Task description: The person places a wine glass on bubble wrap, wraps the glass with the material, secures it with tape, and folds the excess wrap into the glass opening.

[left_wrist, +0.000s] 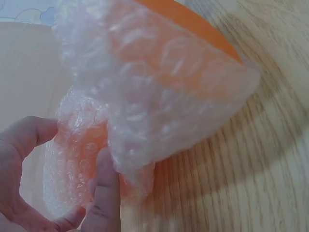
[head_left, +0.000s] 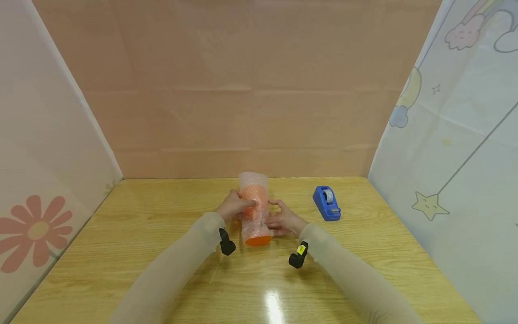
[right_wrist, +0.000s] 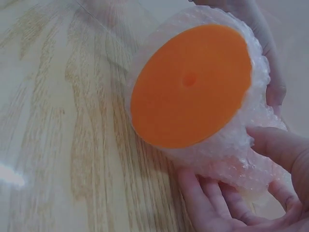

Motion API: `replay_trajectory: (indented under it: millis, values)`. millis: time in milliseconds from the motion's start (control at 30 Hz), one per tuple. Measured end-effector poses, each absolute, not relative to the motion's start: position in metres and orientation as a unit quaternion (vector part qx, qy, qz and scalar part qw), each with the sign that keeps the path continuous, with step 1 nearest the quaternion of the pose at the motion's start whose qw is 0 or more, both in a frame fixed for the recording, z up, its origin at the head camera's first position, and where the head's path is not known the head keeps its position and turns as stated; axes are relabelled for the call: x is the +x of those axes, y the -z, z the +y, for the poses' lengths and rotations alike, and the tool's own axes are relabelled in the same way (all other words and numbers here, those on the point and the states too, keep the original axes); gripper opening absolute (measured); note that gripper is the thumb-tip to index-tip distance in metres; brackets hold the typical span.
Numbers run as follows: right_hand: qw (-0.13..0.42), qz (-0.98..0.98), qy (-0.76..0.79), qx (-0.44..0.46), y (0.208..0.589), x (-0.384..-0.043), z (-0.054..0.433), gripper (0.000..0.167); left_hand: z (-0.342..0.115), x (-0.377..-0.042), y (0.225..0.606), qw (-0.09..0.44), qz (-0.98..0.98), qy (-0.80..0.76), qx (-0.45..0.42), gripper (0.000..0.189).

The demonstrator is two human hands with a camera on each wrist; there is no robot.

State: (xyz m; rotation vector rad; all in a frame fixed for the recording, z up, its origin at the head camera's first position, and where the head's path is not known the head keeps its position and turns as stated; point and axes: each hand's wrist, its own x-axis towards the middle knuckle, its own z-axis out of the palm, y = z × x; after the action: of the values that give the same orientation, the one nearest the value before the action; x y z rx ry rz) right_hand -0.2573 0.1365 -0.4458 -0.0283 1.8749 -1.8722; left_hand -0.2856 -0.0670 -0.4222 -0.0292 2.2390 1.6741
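Left hand (head_left: 234, 206) and right hand (head_left: 285, 219) grip bubble wrap (left_wrist: 140, 92); loosening could let the orange object (right_wrist: 193, 104) slip out the near end.

Plain, long cream sleeves (head_left: 174, 270) reach both wrists. Each wrist wears a small black device (head_left: 227, 246) with a rounded end; the right one (head_left: 297, 260) bears a bright yellow patch (head_left: 301, 249).
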Motion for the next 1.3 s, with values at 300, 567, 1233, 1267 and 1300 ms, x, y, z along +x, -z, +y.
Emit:
replay_trajectory:
  millis: [300,567,1233,1267,1300]
  values:
    - [0.207,0.71,0.672,-0.006,0.443,-0.257,0.132,0.074,-0.071,-0.291,0.429,0.212,0.723,-0.657,-0.004,0.046]
    - [0.168,0.739,0.652,-0.015,0.44,-0.256,0.125,0.072,-0.077,-0.296,0.434,0.247,0.695,-0.675,-0.005,0.037]
    - [0.12,0.79,0.601,-0.016,0.437,-0.257,0.112,0.073,-0.092,-0.304,0.431,0.241,0.751,-0.615,0.02,0.041]
    - [0.12,0.79,0.601,-0.016,0.437,-0.258,0.112,0.073,-0.093,-0.304,0.429,0.237,0.762,-0.602,0.022,0.042]
    - [0.12,0.79,0.601,-0.017,0.437,-0.257,0.112,0.073,-0.094,-0.304,0.428,0.232,0.774,-0.589,0.022,0.043]
